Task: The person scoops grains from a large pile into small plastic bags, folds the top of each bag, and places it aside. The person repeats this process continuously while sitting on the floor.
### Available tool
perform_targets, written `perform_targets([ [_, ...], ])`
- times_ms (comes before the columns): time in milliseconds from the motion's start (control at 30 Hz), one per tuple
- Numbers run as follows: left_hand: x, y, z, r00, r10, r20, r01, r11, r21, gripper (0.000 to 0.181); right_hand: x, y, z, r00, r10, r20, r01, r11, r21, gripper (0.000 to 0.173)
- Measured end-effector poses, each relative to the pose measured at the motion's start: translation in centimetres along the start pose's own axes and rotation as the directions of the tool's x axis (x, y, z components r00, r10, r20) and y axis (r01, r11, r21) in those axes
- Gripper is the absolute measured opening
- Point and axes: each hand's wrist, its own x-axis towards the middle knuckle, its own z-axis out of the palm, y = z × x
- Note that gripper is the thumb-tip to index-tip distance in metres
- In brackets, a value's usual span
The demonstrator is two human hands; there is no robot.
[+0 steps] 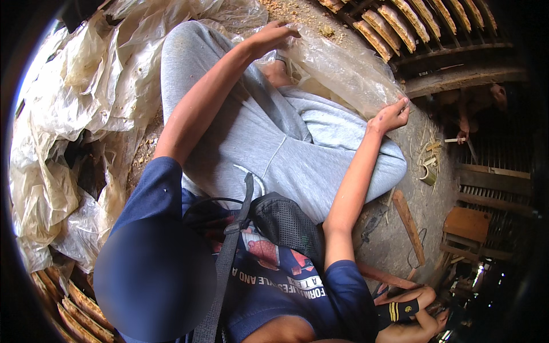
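A crumpled clear plastic sheet (339, 68) stretches across the ground beyond my folded legs in grey sweatpants (240, 107). Its near right edge is pinched between the thumb and fingers of my right hand (389, 115), above my right knee. My left hand (274, 36) is over the sheet's far left end, past my left knee, fingers reaching to the right. The underside of that hand is hidden, so a grip on the plastic cannot be made out. A bare foot (276, 73) shows between my legs, beside the plastic.
Bunched plastic sheeting (85, 98) covers the left side. Slatted racks hold pale-edged slabs (390, 28) at upper right and more slabs (81, 308) at lower left. To the right are a bamboo piece (427, 175), a wooden plank (407, 227), a wooden stool (466, 225) and two people.
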Motion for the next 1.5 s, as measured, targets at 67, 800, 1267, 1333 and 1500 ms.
perform_targets([
  [67, 0.8, -0.3, -0.7, 0.994, 0.065, -0.090, -0.057, 0.995, 0.083, 0.054, 0.1, 0.0, -0.2, 1.000, -0.003, -0.001, 0.003, 1.000, -0.008, 0.033],
  [800, 2.0, -1.4, 0.5, 0.991, -0.131, 0.029, 0.070, 0.686, 0.725, 0.085, 0.3, -0.2, -0.5, 0.980, 0.154, -0.129, -0.137, 0.982, 0.132, 0.034],
  [1267, -0.7, -0.4, 3.0, 0.955, 0.190, 0.227, -0.214, 0.973, 0.090, 0.028, 0.6, 0.2, -0.8, 0.980, 0.170, -0.108, -0.158, 0.982, 0.107, 0.035],
  [1333, -1.2, -0.1, 3.3, 0.953, 0.214, 0.213, -0.211, 0.977, -0.039, 0.025, 0.4, -0.1, -0.8, 0.979, 0.163, -0.119, -0.151, 0.983, 0.103, 0.035],
  [1500, -0.8, -0.5, 2.6, 0.945, 0.310, 0.108, -0.295, 0.946, -0.132, 0.027, -0.8, -1.6, 0.2, 0.972, 0.178, -0.151, -0.163, 0.980, 0.111, 0.034],
])
